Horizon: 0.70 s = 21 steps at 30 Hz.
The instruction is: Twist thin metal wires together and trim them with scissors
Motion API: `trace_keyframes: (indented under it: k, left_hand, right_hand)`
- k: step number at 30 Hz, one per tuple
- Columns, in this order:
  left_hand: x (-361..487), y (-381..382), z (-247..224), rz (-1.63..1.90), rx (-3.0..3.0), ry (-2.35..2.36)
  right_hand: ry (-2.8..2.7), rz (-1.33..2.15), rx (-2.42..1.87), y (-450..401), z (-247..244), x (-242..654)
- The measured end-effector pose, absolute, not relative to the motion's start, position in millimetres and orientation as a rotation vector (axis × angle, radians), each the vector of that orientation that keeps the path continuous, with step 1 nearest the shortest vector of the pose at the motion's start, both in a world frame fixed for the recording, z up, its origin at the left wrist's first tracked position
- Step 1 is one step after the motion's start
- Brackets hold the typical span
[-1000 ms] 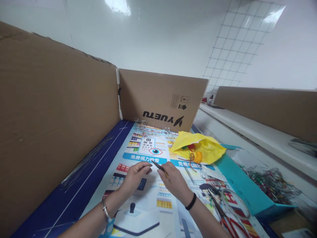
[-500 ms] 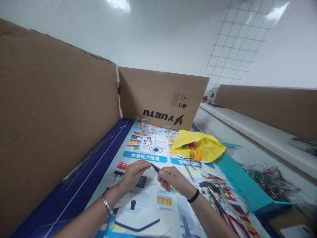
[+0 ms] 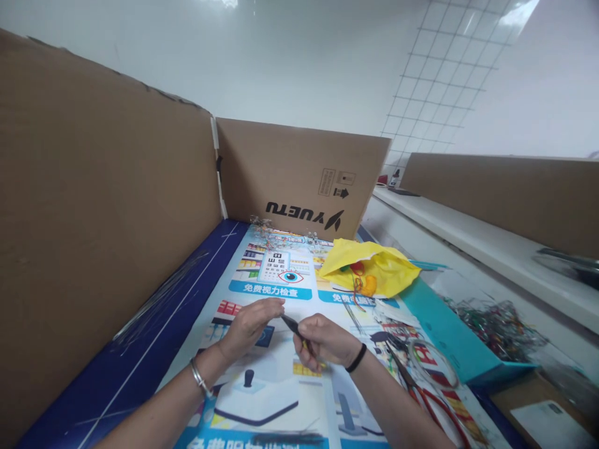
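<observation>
- Pliers [image 3: 291, 323] with a dark, tapering metal nose and yellow at the handle sit in the right hand [image 3: 325, 340] above a blue-and-white printed poster sheet [image 3: 257, 399]. The fingers curl around the grip, thumb along the top; whether the jaws are parted is too small to tell.
- Left hand [image 3: 250, 324], a silver metal bangle [image 3: 198, 377] at its wrist, faces the tool, fingers pressed together and the tips at the nose. Whether they pinch anything cannot be made out.
- Skin is the likeliest casualty: with fingertips this close, a squeeze at a poor angle could nip one.
- Any small piece hidden between the fingers could spring loose under uneven pressure and vanish against the busy print.
- Red-handled, dark-bladed cutting tool [image 3: 413, 388] lies beside the right forearm, near a round coil of pale wire [image 3: 452, 372]; an elbow drawn carelessly outward could snag either.
- Yellow fabric pouch [image 3: 393, 268] gapes beyond the hands, a bundle of orange thread [image 3: 369, 285] at its mouth; a hasty reach could drag strands free.
- Thin dark wires [image 3: 287, 438] rest at the near edge, where a lowered forearm could scatter them.
</observation>
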State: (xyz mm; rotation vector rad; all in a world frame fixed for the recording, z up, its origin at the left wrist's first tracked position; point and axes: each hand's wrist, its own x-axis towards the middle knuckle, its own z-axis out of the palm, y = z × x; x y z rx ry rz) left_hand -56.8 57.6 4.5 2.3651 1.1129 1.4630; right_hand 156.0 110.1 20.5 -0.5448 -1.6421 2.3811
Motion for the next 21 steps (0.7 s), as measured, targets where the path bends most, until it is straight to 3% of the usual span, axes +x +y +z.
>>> trace_keyframes:
  k: [15, 21]
  left_hand:
    - [-73.1, 64.4, -9.0, 1.276, 2.592, 1.084]
    - [-76.8, 71.1, -17.4, 1.297, 2.595, 1.232]
  right_hand:
    - [-1.523, 2.694, -0.245, 120.2, 14.1, 158.7]
    - [-1.743, 2.429, -0.393, 119.8, 19.0, 158.0]
